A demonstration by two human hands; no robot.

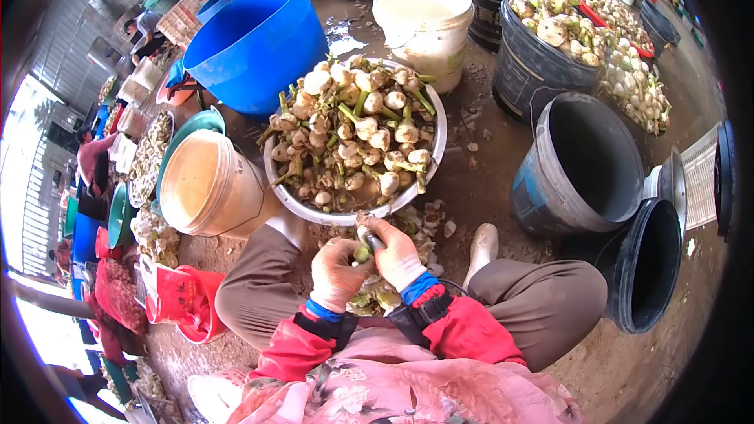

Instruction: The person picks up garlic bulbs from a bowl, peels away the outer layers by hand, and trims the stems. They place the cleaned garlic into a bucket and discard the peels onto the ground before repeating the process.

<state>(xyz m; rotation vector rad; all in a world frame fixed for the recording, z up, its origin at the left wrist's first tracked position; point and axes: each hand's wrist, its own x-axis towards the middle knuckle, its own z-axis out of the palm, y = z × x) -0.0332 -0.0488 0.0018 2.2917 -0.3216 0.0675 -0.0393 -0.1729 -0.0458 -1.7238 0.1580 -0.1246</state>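
My left hand point(338, 273), in a pale orange glove, closes around a garlic stem point(361, 254) whose green end shows between the fingers. My right hand point(395, 255), gloved the same way, grips a short grey tool point(371, 237) that looks like a small knife, held against the garlic. The fingers hide most of both things. Just beyond the hands stands a round basin point(441, 122) with a pale rim, heaped with garlic bulbs point(365, 127) on cut stems. Peelings point(428, 224) lie between my legs and under my hands.
A blue tub point(251, 47) and a white bucket point(424, 23) stand behind the basin. A lidded bucket point(208, 180) is to its left, a dark bucket point(581, 165) to its right. Another black bucket point(542, 55) holds garlic. People sit working at far left.
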